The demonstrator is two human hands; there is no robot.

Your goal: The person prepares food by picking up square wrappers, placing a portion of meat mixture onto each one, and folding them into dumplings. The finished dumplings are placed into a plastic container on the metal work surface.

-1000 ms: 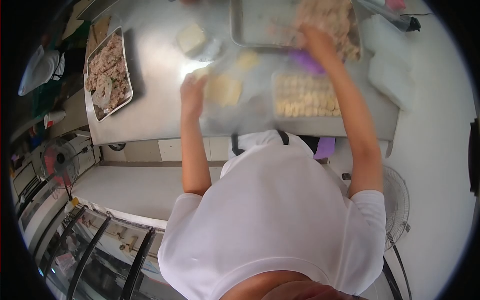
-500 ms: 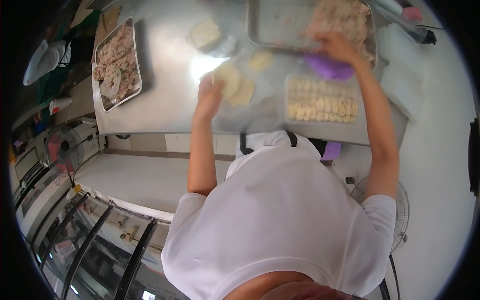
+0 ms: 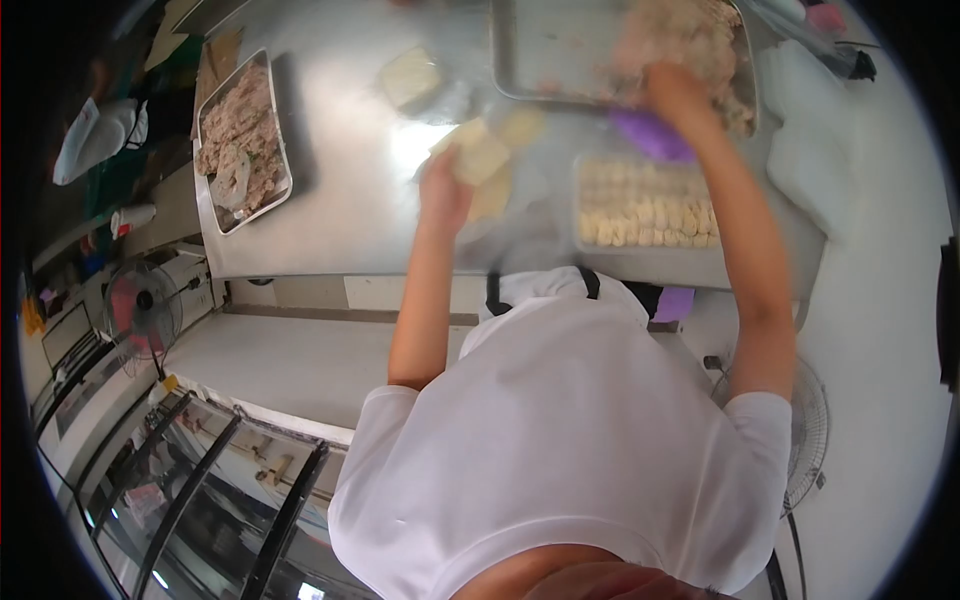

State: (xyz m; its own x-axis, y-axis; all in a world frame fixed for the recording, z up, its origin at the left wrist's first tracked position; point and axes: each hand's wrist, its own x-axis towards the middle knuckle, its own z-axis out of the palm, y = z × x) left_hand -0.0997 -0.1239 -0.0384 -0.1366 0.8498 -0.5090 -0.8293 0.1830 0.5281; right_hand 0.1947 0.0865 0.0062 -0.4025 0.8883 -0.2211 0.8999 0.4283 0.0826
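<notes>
My left hand [image 3: 446,192] is closed on a thin, pale yellow dough wrapper [image 3: 478,150] above the steel table. More wrappers [image 3: 490,197] lie just beneath it, and another is beside them to the right. My right hand [image 3: 680,97] is over the near edge of a metal tray [image 3: 560,93], by the pinkish minced meat [image 3: 680,40] heaped in the tray's right part. Its fingers look curled in; blur hides what they hold, if anything. A purple cloth-like thing [image 3: 652,135] lies below that hand.
A clear box [image 3: 577,205] of small filled dumplings [image 3: 645,220] stands near the table's front edge. To the left is a second tray [image 3: 283,150] of minced meat. A wrapped pale block [image 3: 410,78] lies on the steel table [image 3: 330,200]. White containers [image 3: 815,150] stand at right.
The view has shifted slightly. My left hand has moved a little to the right with the wrapper. My right hand stays at the meat tray, turned slightly.
</notes>
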